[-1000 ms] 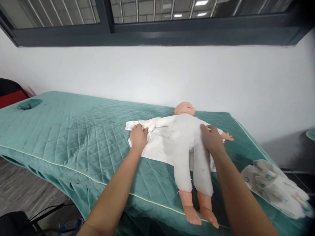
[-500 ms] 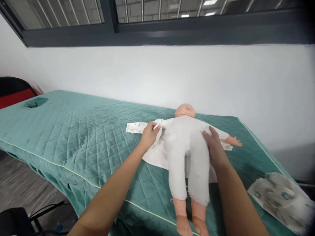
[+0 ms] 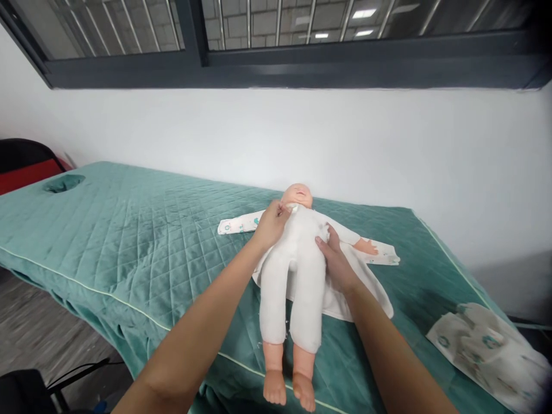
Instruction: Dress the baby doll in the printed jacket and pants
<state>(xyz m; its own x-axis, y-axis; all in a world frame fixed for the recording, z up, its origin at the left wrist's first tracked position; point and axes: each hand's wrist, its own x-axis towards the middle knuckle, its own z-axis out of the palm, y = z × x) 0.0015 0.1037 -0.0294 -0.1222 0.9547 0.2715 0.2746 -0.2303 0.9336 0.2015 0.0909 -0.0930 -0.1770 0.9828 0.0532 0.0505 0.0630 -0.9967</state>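
Before you, just right of the frame's centre, a baby doll with a white fabric body and peach-pink plastic head, hands and feet [image 3: 302, 247] lies on its back on a green quilted cover [image 3: 142, 230]. Its bare head points to the top, its two plump white legs run downward slightly apart, and its smooth feet lie near the lower edge. The torso looks soft and fuzzy, and one arm slants right.

A white long-sleeved cloth garment with small teal prints [image 3: 366, 282] spreads underneath it: one flat sleeve stretches left, the other right, where the doll's small hand lies over the printed cuff, and the plain hem curves out beside the legs.

Your left hand [image 3: 271, 223] is at the doll's neck, thumb and fingertips drawn together; whether they pinch cloth cannot be told. Your right hand [image 3: 338, 259] touches the doll's side, thumb and forefinger apart; whether it squeezes cannot be told. At lower right lies a crumpled white printed cloth [image 3: 487, 351]
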